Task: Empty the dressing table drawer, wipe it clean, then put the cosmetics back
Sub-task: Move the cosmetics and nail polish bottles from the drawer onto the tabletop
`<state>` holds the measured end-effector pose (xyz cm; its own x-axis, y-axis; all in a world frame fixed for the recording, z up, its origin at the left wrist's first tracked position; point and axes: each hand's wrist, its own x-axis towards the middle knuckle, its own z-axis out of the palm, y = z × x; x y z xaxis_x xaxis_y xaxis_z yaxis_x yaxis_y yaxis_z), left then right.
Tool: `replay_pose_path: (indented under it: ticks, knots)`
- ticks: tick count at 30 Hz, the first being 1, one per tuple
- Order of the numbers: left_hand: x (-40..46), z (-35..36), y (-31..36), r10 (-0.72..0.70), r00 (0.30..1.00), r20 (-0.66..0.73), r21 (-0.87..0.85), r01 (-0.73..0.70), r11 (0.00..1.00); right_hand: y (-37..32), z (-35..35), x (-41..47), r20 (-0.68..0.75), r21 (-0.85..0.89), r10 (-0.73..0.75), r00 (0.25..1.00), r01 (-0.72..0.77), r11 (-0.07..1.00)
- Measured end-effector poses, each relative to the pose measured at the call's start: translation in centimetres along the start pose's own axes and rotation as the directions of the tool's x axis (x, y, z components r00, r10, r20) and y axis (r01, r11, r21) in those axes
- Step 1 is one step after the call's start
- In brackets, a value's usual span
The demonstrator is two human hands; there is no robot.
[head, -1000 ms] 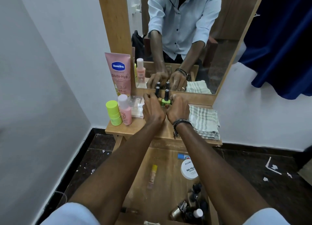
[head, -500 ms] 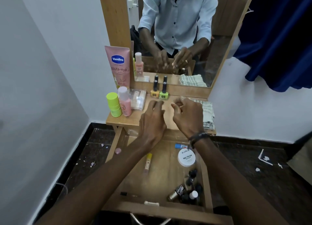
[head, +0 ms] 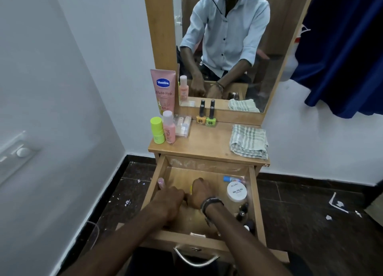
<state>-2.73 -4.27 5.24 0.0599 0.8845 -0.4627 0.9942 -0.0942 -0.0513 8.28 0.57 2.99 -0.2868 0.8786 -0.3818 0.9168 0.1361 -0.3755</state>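
Observation:
The dressing table drawer [head: 254, 195] is pulled out, and both my hands are down inside it. My left hand [head: 169, 198] is by the left wall with its fingers curled at a small pink-capped item [head: 160, 181]. My right hand [head: 199, 192] curls over a yellow tube [head: 190, 189], which is mostly hidden. A white nail polish remover jar [head: 236, 191], a blue-capped item [head: 228, 179] and several dark bottles [head: 242, 211] lie along the right side. On the tabletop stand a Vaseline tube [head: 163, 91], a green stick [head: 156, 130], a pink bottle [head: 169, 128], a clear packet [head: 183, 125] and two nail polishes [head: 206, 119].
A folded checked cloth [head: 248, 142] lies on the right of the tabletop [head: 207, 143], below the mirror [head: 238, 47]. The drawer's metal handle [head: 194, 257] is close to me. A white wall stands left, a blue curtain [head: 342, 58] right, and scraps litter the dark floor.
Both hands left the two nail polishes standing at the mirror's base and came down from the tabletop into the drawer. My view tilted down.

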Motion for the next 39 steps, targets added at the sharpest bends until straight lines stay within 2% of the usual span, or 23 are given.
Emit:
replay_pose_path:
  ticks: [2,5,6,8,12,16,18,19,21,23,25,27,31,35,37,39]
  knots:
    - [-0.9,0.0,0.1,-0.018,1.000,-0.018,0.077,0.019,0.997,-0.2,0.5,0.0,0.002,-0.028,0.006,1.000,-0.006,1.000]
    - [-1.9,-0.8,-0.2,-0.049,0.976,-0.214,0.121,0.076,0.990,0.4,0.4,-0.2,0.032,-0.036,0.007,0.999,-0.005,0.999]
    - [-2.1,-1.0,-0.5,-0.065,0.957,-0.283,0.114,0.101,0.988,0.8,0.2,-0.3,0.033,-0.005,0.011,0.999,-0.011,1.000]
    - [-1.6,-1.1,-1.5,-0.081,0.921,-0.380,0.110,0.132,0.985,1.7,0.3,-0.3,0.069,0.181,0.044,0.997,-0.056,0.982]
    - [0.4,-0.6,-3.0,-0.089,0.885,-0.457,0.146,0.173,0.974,3.0,-0.5,-1.3,0.168,0.620,0.017,0.986,-0.119,0.775]
    - [1.5,-0.6,-3.5,-0.094,0.906,-0.412,0.193,0.187,0.963,3.8,-1.7,-2.4,0.153,0.812,-0.052,0.987,-0.095,0.576]
    - [1.6,-1.0,-3.8,-0.075,0.894,-0.443,0.149,0.156,0.976,4.1,-2.0,-2.6,0.116,0.848,-0.077,0.990,-0.058,0.526]
    - [1.5,-1.4,-4.1,-0.073,0.890,-0.450,0.073,0.118,0.990,4.3,-2.1,-2.7,0.091,0.859,-0.100,0.991,-0.027,0.511]
    - [1.3,-2.0,-4.9,-0.067,0.871,-0.487,-0.188,-0.029,0.982,4.5,-2.4,-2.7,0.032,0.878,-0.139,0.990,0.039,0.478]
    - [1.1,-2.6,-5.5,-0.103,0.865,-0.491,-0.511,-0.190,0.838,4.7,-2.6,-2.7,-0.020,0.890,-0.123,0.992,0.074,0.451]
    - [0.9,-2.6,-5.3,-0.170,0.865,-0.473,-0.770,-0.311,0.558,4.6,-2.8,-2.6,-0.081,0.886,-0.076,0.994,0.107,0.452]
    - [0.7,-2.5,-4.5,-0.239,0.871,-0.429,-0.888,-0.358,0.287,4.5,-2.9,-2.5,-0.129,0.888,-0.067,0.989,0.145,0.436]
    - [1.4,-2.1,-3.5,-0.321,0.903,-0.285,-0.948,-0.315,-0.045,4.6,-3.1,-2.7,-0.167,0.893,-0.109,0.980,0.197,0.404]
    - [1.7,-2.2,-2.7,-0.348,0.935,-0.076,-0.897,-0.217,-0.385,5.0,-3.3,-2.9,-0.179,0.897,-0.122,0.976,0.212,0.388]
    - [1.6,-2.1,-2.2,-0.350,0.937,-0.016,-0.870,-0.186,-0.457,5.3,-3.4,-3.0,-0.183,0.905,-0.116,0.976,0.213,0.368]
    - [1.5,-2.0,-1.6,-0.311,0.950,0.019,-0.867,-0.140,-0.478,5.5,-3.4,-2.9,-0.198,0.904,-0.105,0.975,0.223,0.365]
